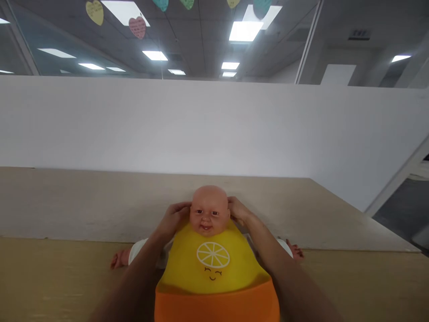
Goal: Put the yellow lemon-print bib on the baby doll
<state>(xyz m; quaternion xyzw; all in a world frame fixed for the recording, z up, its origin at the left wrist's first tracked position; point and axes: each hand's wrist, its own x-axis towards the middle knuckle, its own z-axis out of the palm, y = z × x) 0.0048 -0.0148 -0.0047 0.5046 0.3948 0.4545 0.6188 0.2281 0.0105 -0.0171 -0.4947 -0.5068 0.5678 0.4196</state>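
Note:
A bald baby doll [209, 205] faces me, with a yellow silicone bib [214, 257] over its chest. The bib carries a white lemon slice and a smiling face, and its lower pocket [217, 308] is orange. My left hand [174, 219] curls round the bib's neck band on the left side of the doll's head. On the other side, my right hand [238, 210] has its bent fingers at the band near the doll's ear. The fingertips of both hands are hidden behind the head and neck. The doll's white-sleeved arms [137, 250] stick out to both sides.
Under the doll lies a light wooden table [67, 277], with a greyish board surface [83, 201] behind it. A white partition [201, 125] rises at the back, topped by glass with heart-shaped notes [137, 27]. An opening with dark floor [402, 205] shows at the right.

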